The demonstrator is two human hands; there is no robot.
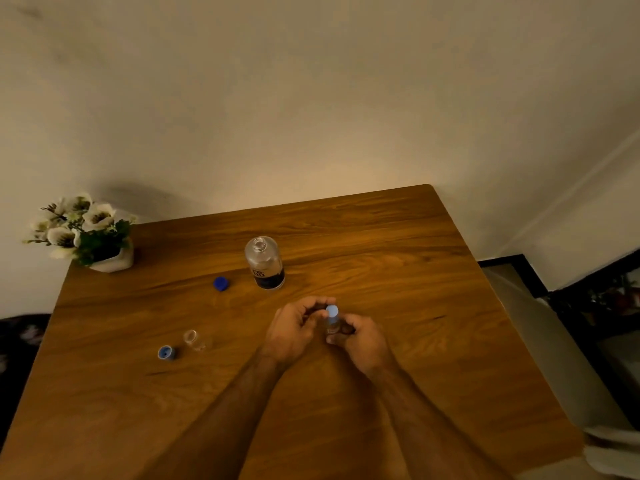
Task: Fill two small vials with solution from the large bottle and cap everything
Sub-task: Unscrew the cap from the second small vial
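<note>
A large clear bottle (264, 263) with a dark label stands uncapped near the middle of the wooden table (381, 244). Its dark blue cap (220, 283) lies to its left. In front of the bottle, my right hand (360, 337) grips a small clear vial (333, 323) upright. A light blue cap (332, 310) sits on top of this vial, and the fingers of my left hand (294, 329) curl around that cap. A second small vial (194, 340) stands uncapped at the left, with its light blue cap (165, 352) lying beside it.
A white pot of white flowers (86, 233) stands at the table's far left corner against the wall. The table's right edge drops to the floor, where a dark-framed object (519, 271) sits.
</note>
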